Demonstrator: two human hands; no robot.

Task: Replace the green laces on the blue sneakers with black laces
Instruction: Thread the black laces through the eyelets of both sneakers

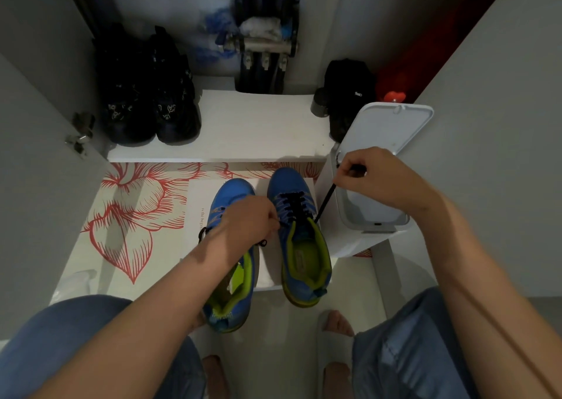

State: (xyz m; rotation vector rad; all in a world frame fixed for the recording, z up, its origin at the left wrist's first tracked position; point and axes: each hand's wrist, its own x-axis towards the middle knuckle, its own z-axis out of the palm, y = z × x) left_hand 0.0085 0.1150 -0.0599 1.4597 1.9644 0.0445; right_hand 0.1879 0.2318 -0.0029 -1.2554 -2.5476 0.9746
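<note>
Two blue sneakers with yellow-green linings stand side by side on a white sheet laid over a floor mat (130,216) printed with red flowers, toes pointing away from the person. The sneaker on the right (299,246) already carries a black lace (325,201) crossed through its eyelets. One end of it runs taut from the top eyelet, up and to the right, to the right hand (374,176). That hand is raised above the shoe, and its thumb and fingers are closed together, pinching the lace near its tip. The left hand (246,219) reaches across the sneaker on the left (231,277) and hides that shoe's middle. Its fingers are curled tight, with their tips at the left eyelet row of the other sneaker. Whether they pinch the lace's other end or the shoe's edge cannot be told. Small loops of black cord (202,234) show beside the left wrist, over the left sneaker. Just right of the shoes stands a white bin (349,243) with its lid (392,125) tipped open, and the right hand hovers in front of it. Beyond the mat, on a white cupboard shelf (258,131), sits a pair of black shoes (146,100) at the left and a black bag (349,91) at the right. The person's knees in blue jeans frame the bottom of the view.
</note>
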